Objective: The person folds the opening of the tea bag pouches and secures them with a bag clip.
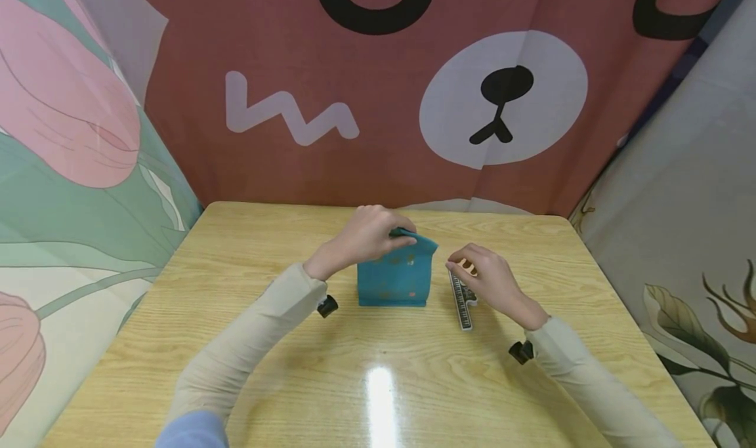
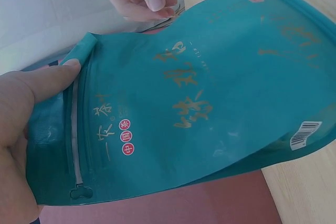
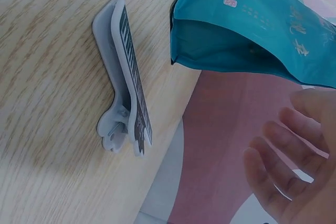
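Observation:
A teal foil tea pouch (image 1: 393,281) with gold characters stands upright on the table. My left hand (image 1: 373,233) grips its top edge, fingers and thumb on either side. In the left wrist view the thumb presses the pouch (image 2: 236,93) beside a zip-like strip near the folded top. Right of the pouch lies a grey bag clip (image 3: 125,77) with a piano-key pattern, resting on its edge. My right hand (image 1: 487,277) hovers over the clip's far end, its fingers loosely bent. In the right wrist view that hand (image 3: 294,156) holds nothing and stays apart from both pouch and clip.
The light wood-grain table (image 1: 283,369) carries the pouch and clip. A reddish cloth with a bear face (image 1: 378,107) hangs behind its far edge. Floral cloths hang at the left (image 1: 71,205) and right (image 1: 679,238) sides.

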A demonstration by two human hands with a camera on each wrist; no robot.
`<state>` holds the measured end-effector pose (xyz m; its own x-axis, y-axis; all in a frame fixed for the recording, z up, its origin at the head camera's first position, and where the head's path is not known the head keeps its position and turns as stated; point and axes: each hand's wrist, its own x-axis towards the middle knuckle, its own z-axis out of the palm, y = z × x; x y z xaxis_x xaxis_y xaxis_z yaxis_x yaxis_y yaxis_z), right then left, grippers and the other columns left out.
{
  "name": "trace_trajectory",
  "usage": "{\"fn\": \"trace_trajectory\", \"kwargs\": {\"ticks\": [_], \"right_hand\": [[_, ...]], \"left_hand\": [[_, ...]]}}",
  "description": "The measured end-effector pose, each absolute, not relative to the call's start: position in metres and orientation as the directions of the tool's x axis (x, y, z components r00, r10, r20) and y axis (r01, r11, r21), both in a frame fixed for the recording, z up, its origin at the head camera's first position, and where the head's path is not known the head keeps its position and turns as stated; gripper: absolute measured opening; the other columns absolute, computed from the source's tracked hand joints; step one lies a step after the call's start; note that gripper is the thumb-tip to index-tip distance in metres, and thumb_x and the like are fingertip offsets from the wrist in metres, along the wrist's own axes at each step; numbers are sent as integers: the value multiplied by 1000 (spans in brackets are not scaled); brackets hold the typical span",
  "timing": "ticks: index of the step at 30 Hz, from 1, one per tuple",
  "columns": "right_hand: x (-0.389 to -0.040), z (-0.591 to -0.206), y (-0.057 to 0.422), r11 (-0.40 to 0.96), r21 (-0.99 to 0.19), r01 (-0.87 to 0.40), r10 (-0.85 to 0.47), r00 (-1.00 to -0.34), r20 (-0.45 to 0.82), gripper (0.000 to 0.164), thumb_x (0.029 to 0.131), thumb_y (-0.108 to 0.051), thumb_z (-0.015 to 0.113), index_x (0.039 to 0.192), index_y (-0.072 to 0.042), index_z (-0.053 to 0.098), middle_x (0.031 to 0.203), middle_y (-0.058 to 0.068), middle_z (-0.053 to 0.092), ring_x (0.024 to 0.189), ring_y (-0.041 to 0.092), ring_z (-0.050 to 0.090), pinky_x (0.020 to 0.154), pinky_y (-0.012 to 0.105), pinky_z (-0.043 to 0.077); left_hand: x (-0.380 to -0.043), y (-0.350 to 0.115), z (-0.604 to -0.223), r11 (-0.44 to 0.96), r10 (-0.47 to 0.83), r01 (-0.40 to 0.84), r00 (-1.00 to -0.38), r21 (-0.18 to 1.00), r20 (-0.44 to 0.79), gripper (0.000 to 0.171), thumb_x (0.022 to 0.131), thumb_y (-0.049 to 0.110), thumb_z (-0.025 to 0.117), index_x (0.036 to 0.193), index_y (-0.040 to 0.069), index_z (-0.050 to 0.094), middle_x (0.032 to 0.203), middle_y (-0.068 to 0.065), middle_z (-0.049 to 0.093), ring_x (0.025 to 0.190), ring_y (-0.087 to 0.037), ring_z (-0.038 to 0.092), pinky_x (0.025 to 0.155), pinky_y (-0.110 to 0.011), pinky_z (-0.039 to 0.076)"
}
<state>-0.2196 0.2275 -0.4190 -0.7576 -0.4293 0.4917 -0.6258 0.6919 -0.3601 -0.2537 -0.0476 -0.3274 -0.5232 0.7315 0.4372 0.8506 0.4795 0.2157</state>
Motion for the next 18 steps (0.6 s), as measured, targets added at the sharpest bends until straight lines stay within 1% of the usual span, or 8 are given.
{"fn": "trace_trajectory", "kwargs": {"ticks": [4,11,18], "right_hand": [[-220,-421,228,711,-358,-605,-429,-777,460,10,95,-19,70,99,-11,74,93,0,67,78,16,63,62,37,56],[-221,-424,230,733,-350,-583,-430,-796,425,13,96,-22,69,101,-11,74,93,-1,66,79,15,62,64,32,54],[-221,-425,231,750,-366,-551,-418,-824,383,15,96,-22,69,103,-10,73,96,1,66,80,16,62,66,34,54]], "left_hand": [[-254,-48,-327,480,731,850,-525,219,435,16,90,22,76,102,12,79,94,2,75,66,-5,64,54,-19,44],[-254,-48,-328,474,730,851,-523,225,440,15,90,22,76,102,12,79,94,2,75,66,-5,64,54,-19,44],[-254,-48,-328,471,733,853,-520,223,439,15,91,22,75,102,13,79,95,2,74,68,-4,65,58,-19,46]]}}
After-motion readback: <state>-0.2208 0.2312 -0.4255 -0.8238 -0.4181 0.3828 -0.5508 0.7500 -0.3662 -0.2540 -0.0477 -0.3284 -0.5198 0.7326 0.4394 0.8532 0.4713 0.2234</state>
